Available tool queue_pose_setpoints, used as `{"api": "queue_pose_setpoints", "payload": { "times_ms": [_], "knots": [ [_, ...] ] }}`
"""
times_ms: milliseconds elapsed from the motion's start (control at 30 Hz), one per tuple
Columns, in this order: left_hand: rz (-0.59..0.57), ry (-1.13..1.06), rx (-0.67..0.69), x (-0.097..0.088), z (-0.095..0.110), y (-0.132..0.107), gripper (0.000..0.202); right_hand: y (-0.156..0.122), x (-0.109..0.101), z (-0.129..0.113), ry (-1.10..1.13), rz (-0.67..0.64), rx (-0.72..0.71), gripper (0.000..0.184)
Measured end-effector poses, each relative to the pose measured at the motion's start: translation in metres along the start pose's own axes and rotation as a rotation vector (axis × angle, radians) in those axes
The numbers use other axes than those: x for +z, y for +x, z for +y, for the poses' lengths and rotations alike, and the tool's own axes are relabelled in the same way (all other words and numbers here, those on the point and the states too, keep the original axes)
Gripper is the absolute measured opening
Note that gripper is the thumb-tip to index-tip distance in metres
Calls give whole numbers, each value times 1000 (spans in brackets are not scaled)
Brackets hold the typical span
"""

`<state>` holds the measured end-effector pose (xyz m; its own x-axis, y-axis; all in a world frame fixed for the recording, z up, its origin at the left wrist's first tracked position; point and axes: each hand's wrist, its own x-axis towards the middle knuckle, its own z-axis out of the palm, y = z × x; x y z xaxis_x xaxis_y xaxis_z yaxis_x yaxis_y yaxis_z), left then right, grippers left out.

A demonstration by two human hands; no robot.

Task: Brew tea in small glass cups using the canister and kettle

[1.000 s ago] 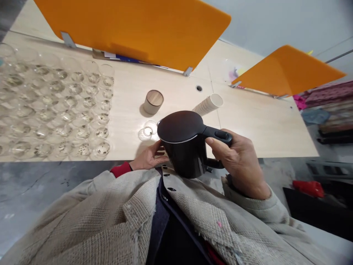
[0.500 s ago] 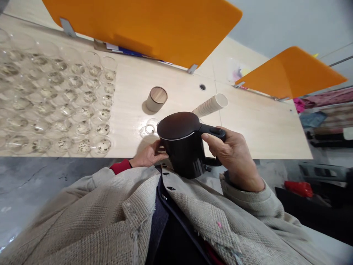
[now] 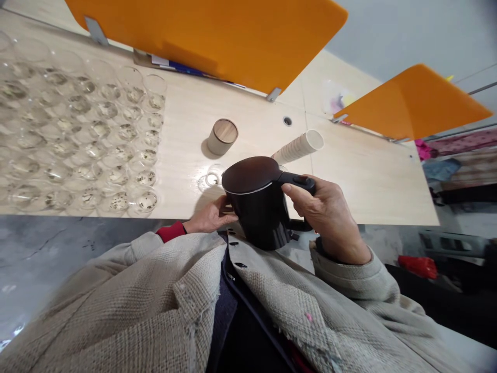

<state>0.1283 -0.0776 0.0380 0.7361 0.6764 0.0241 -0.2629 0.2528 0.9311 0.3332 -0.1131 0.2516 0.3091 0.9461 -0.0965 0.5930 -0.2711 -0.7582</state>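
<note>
My right hand [image 3: 330,212] is wrapped round the handle of a black electric kettle [image 3: 260,215], its thumb lying along the upper part. The lidded kettle is held in front of my coat, near the table edge. On its left side is my left hand [image 3: 212,215], with curved fingers whose tips pass out of sight behind the kettle. Whether they touch or hold anything is hidden. Just beyond the left hand stands a small clear cup [image 3: 212,179] on the table. Behind the kettle lies a stack of white paper cups [image 3: 298,147], its near end covered.
A canister with a wooden lid [image 3: 222,137] stands beyond the clear cup. Rows of clear plastic cups [image 3: 145,199] with dark bits inside fill the table's left part. Orange partitions [image 3: 217,41] border the back. The table's front edge [image 3: 399,224] runs beside my body.
The view has shifted very slightly. Both hands and the kettle hold nearly the same position.
</note>
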Motion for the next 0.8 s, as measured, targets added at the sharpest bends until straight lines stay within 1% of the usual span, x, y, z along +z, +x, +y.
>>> {"api": "queue_pose_setpoints", "payload": {
  "times_ms": [300, 600, 800],
  "knots": [
    [3, 10, 5, 1, 2, 1, 54, 3, -2, -1, -32, -4, 8, 39],
    [-5, 8, 15, 0, 0, 2, 52, 6, 0, -6, -15, -17, 3, 35],
    [-2, -4, -8, 1, 1, 2, 55, 8, -1, -5, -34, -24, 11, 36]
  ]
}}
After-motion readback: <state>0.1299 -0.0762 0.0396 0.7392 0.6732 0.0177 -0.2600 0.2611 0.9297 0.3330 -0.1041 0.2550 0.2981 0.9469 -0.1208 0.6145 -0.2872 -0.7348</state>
